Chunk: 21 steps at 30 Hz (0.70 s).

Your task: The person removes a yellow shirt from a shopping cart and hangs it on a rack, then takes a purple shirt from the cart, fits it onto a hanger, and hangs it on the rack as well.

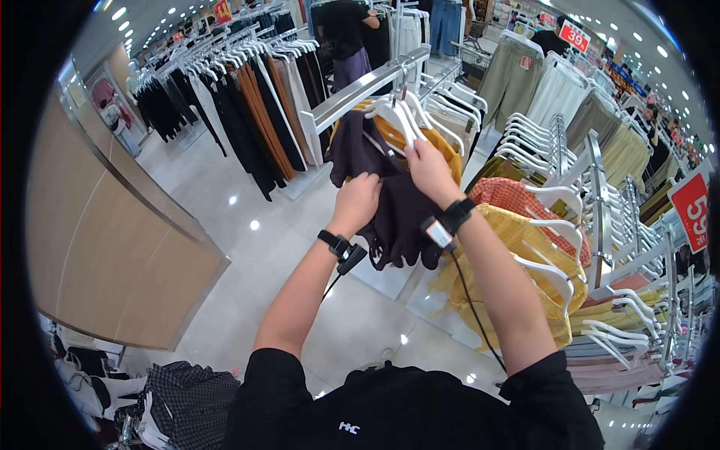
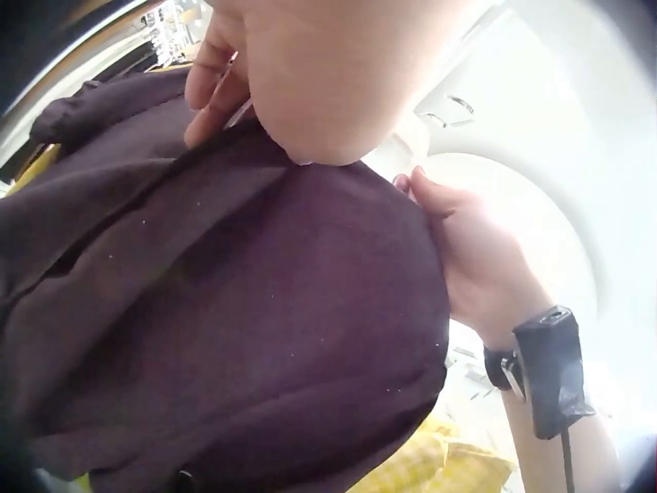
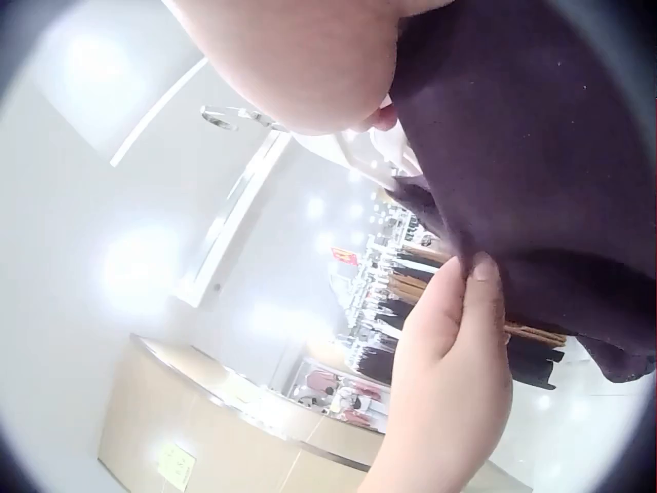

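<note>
A dark purple top [image 1: 401, 217] hangs at the end of a rail, spread between both hands. My left hand [image 1: 358, 201] pinches its edge; in the right wrist view the left hand [image 3: 452, 354] has thumb and finger together on the fabric. Higher up, by the white hanger [image 1: 391, 118], my right hand [image 1: 433, 174] grips the top's other side. Seen from the left wrist, the right hand [image 2: 477, 252] curls around the garment's edge, its fingers partly behind the cloth. Mustard-yellow clothing [image 1: 450, 154] hangs right behind the top.
The metal rail [image 1: 367, 86] runs away above the top. Yellow checked garments [image 1: 517, 262] and an orange checked one [image 1: 502, 196] hang close on the right. Trousers [image 1: 251, 112] fill a rack at the back left. A wood-coloured panel [image 1: 112, 240] stands left, and a person [image 1: 345, 34] is beyond the rail.
</note>
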Each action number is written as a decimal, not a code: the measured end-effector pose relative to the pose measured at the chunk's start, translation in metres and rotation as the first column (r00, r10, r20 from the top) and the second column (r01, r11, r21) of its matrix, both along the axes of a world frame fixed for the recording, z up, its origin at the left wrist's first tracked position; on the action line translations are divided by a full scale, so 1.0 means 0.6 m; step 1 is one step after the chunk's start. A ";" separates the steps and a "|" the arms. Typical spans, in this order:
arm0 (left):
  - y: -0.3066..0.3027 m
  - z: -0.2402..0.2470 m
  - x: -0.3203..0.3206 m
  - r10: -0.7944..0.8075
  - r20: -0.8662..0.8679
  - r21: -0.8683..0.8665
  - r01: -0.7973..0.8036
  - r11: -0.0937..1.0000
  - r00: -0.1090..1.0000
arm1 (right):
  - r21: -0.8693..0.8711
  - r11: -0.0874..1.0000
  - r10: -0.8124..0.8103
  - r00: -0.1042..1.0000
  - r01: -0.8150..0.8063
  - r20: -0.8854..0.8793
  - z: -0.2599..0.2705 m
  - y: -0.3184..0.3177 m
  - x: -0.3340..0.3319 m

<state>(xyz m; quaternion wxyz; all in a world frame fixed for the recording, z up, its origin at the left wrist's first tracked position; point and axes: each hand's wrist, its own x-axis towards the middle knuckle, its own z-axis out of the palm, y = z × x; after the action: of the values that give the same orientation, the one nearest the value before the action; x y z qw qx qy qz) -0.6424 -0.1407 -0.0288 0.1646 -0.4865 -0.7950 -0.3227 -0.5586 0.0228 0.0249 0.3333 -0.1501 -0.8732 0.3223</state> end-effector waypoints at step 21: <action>-0.160 -0.022 0.416 -0.134 0.048 0.083 0.130 0.988 0.990 | -0.163 0.932 0.348 0.925 -0.323 0.154 0.087 -0.113 0.532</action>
<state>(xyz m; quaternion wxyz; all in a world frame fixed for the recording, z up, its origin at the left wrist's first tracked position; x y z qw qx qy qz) -0.3930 -0.2369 -0.0421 0.1408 -0.5223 -0.7517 -0.3772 -0.2395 -0.0448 0.0771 0.1819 -0.0490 -0.8887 0.4180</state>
